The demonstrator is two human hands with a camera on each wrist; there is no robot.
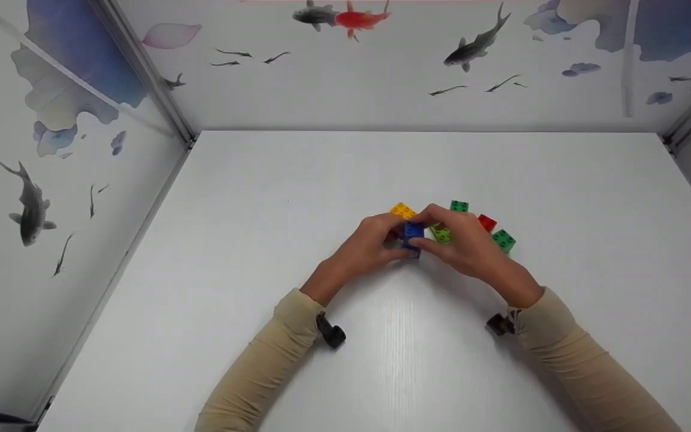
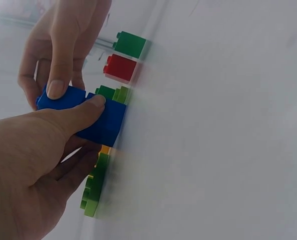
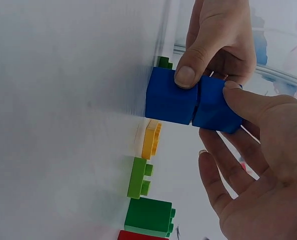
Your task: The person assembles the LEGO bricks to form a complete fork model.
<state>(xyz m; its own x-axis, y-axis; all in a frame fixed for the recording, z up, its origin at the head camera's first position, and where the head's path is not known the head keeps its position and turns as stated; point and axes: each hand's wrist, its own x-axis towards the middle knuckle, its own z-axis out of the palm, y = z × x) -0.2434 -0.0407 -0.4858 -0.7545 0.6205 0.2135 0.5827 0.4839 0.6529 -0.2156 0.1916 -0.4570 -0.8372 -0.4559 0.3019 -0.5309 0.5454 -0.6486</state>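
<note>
Two blue toy building bricks are stacked on the table. My left hand (image 1: 369,243) pinches the lower blue brick (image 3: 168,102), its thumb across the near face. Above it, my right hand (image 1: 462,243) pinches the upper blue brick (image 3: 216,110) between thumb and fingers. A thin, slightly uneven seam shows between the two bricks in the right wrist view. Close behind the hands lie a yellow brick (image 1: 402,210) and a lime green brick (image 1: 441,234). Green pieces (image 2: 95,187) by the left fingers are hidden in the head view.
To the right of the stack sit a dark green brick (image 1: 459,206), a red brick (image 1: 487,222) and another dark green brick (image 1: 504,240). The white table (image 1: 297,174) is bordered by panels (image 1: 375,90) printed with fish, at the back and left.
</note>
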